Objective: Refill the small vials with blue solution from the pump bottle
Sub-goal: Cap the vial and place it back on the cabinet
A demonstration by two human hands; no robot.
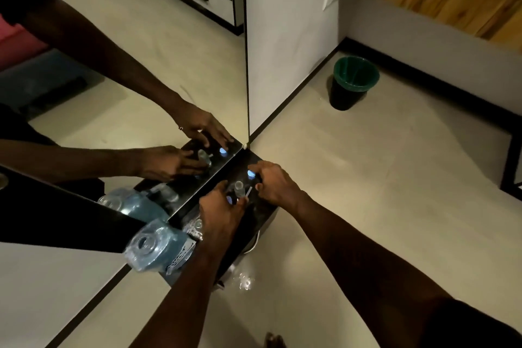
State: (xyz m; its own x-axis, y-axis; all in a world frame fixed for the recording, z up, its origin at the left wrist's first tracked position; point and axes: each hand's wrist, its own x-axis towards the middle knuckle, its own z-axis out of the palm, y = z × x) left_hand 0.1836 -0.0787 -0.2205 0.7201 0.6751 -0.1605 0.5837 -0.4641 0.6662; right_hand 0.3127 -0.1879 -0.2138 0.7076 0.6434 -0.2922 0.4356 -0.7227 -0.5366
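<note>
Dark shelf: hands, prob. on vials.

The room is dim and warm-toned, with the pale floor taking most of the light while the dark counter and both forearms sink into near-black, so detail around the hands is hard to read. The mirror beside the counter doubles the scene, small blue caps glow as the brightest spots on the counter, and a faint specular patch shows on the floor below its edge. Wide-angle distortion bends straight lines toward the frame edges, and the plastic-wrapped bottle close to the lens looks soft and slightly blurred.
</note>
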